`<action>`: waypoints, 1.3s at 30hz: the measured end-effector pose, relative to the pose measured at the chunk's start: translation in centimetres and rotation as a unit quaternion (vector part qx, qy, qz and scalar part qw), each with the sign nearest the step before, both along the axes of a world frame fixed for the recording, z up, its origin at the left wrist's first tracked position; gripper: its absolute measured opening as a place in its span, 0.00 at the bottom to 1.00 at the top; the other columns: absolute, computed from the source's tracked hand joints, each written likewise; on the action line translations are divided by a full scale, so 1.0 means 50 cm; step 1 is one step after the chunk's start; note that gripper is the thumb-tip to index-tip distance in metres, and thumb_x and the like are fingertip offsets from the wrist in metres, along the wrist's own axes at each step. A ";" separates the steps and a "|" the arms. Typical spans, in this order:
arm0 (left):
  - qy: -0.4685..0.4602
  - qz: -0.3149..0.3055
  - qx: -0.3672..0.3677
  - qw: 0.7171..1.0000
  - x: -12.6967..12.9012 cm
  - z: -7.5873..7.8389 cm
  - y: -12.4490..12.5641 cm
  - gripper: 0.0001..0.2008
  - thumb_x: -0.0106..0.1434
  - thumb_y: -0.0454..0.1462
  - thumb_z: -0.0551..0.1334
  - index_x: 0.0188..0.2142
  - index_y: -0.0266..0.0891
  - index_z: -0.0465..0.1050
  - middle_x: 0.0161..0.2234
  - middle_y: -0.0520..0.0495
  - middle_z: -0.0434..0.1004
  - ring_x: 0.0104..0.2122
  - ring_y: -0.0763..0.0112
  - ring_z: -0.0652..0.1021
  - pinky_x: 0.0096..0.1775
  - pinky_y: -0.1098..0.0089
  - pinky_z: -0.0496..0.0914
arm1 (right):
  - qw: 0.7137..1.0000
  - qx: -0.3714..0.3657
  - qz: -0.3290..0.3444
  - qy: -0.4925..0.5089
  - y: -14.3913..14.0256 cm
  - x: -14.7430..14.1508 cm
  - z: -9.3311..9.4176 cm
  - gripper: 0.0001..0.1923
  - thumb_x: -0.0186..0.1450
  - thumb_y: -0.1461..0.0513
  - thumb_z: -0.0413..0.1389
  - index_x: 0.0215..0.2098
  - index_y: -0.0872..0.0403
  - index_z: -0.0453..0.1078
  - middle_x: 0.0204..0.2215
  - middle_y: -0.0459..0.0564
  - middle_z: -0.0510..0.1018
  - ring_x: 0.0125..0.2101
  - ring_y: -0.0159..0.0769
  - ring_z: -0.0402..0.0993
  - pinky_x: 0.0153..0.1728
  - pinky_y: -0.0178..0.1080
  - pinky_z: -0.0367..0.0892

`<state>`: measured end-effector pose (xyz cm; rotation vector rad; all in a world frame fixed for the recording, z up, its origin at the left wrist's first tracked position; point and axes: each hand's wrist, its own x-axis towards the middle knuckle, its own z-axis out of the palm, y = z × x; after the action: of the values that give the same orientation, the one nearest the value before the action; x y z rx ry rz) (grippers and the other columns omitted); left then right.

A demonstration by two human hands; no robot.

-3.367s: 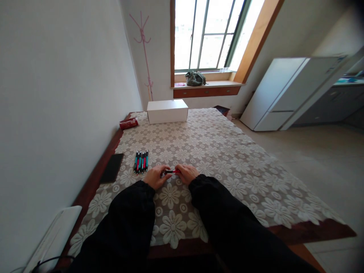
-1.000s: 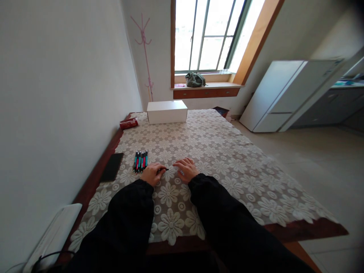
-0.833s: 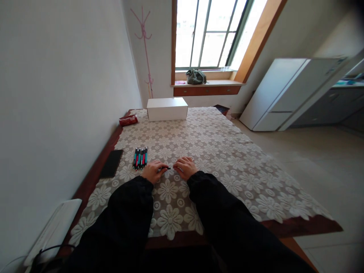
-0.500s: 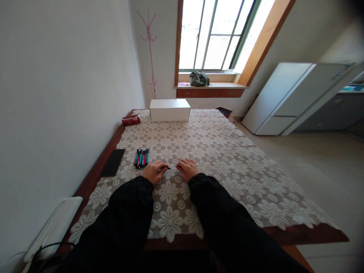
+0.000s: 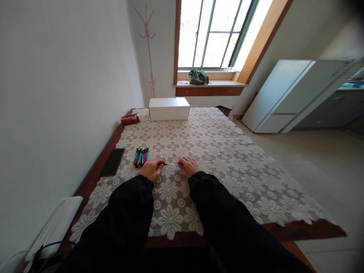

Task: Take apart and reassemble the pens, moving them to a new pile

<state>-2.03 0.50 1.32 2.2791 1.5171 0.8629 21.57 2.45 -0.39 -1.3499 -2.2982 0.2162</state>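
Observation:
My left hand (image 5: 152, 169) is closed in a pinch on a dark pen barrel (image 5: 164, 164). Out of the barrel's right end runs a thin pale refill (image 5: 172, 165). Its far end lies between the fingertips of my right hand (image 5: 188, 166), also closed. The refill spans the gap between both hands, low over the lace tablecloth (image 5: 168, 190). Just beyond my left hand lies a neat row of several pens (image 5: 141, 155) in black, teal and red. My fingers hide much of the barrel and the right tip of the refill.
A flat black object (image 5: 113, 162) lies left of the pens. Farther back are a red packet (image 5: 130, 119) and a white box (image 5: 169, 110). A white wall (image 5: 71, 94) borders the table's left side. A white device (image 5: 55, 227) with cables sits at the near left.
My hands have drawn slightly apart, and more of the pale refill shows between them. The row of pens stays as it was, while the camera view has shifted a little.

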 end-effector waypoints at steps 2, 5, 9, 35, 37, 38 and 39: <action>0.002 0.011 -0.001 1.000 0.000 0.000 0.000 0.09 0.64 0.36 0.59 0.41 0.44 0.77 0.41 0.49 0.81 0.44 0.63 0.77 0.49 0.63 0.70 | 1.000 -0.001 -0.015 0.004 0.002 0.001 -0.002 0.05 0.66 0.66 0.53 0.34 0.51 0.70 0.38 0.50 0.76 0.43 0.41 0.67 0.44 0.42 0.55; 0.010 0.025 -0.002 1.000 -0.003 -0.003 0.002 0.09 0.63 0.36 0.60 0.41 0.44 0.77 0.41 0.48 0.80 0.45 0.62 0.77 0.49 0.62 0.69 | 1.000 -0.003 -0.027 0.011 0.003 0.002 -0.004 0.04 0.65 0.65 0.54 0.34 0.51 0.70 0.38 0.50 0.76 0.44 0.41 0.67 0.45 0.42 0.56; 0.036 0.024 -0.004 0.999 -0.005 -0.006 0.004 0.07 0.62 0.37 0.62 0.39 0.43 0.78 0.41 0.47 0.80 0.44 0.59 0.76 0.49 0.60 0.69 | 1.000 -0.003 -0.001 0.009 0.001 0.001 -0.002 0.05 0.66 0.66 0.53 0.34 0.51 0.70 0.37 0.49 0.76 0.43 0.41 0.67 0.46 0.42 0.56; 0.069 -0.019 0.031 0.997 0.002 0.021 -0.017 0.05 0.56 0.38 0.65 0.33 0.44 0.77 0.42 0.47 0.78 0.48 0.58 0.73 0.52 0.56 0.65 | 0.997 0.023 0.018 -0.072 -0.016 0.003 0.029 0.06 0.62 0.64 0.54 0.38 0.52 0.71 0.40 0.52 0.75 0.45 0.43 0.65 0.47 0.44 0.56; 0.069 -0.019 0.026 0.997 0.002 0.022 -0.017 0.06 0.54 0.36 0.64 0.34 0.44 0.77 0.43 0.47 0.78 0.48 0.58 0.72 0.52 0.56 0.65 | 0.997 0.022 0.035 -0.067 -0.017 0.001 0.028 0.08 0.62 0.63 0.55 0.39 0.51 0.72 0.40 0.51 0.75 0.45 0.43 0.65 0.47 0.44 0.56; 0.069 -0.021 0.023 0.997 0.002 0.022 -0.017 0.08 0.53 0.35 0.64 0.34 0.44 0.77 0.43 0.47 0.78 0.48 0.57 0.72 0.52 0.56 0.65 | 0.997 0.022 0.040 -0.064 -0.018 0.000 0.026 0.08 0.62 0.63 0.55 0.40 0.51 0.72 0.41 0.51 0.75 0.45 0.43 0.65 0.47 0.44 0.56; 0.067 -0.023 0.021 0.997 0.002 0.021 -0.017 0.09 0.52 0.34 0.64 0.34 0.44 0.77 0.44 0.47 0.78 0.48 0.57 0.72 0.52 0.56 0.65 | 0.997 0.022 0.043 -0.061 -0.019 -0.001 0.025 0.08 0.62 0.63 0.55 0.40 0.51 0.73 0.41 0.51 0.75 0.45 0.43 0.65 0.46 0.44 0.57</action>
<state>-1.93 -0.37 2.39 2.4365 1.5072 0.7509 21.51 1.52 0.88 -1.2773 -2.4495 0.1132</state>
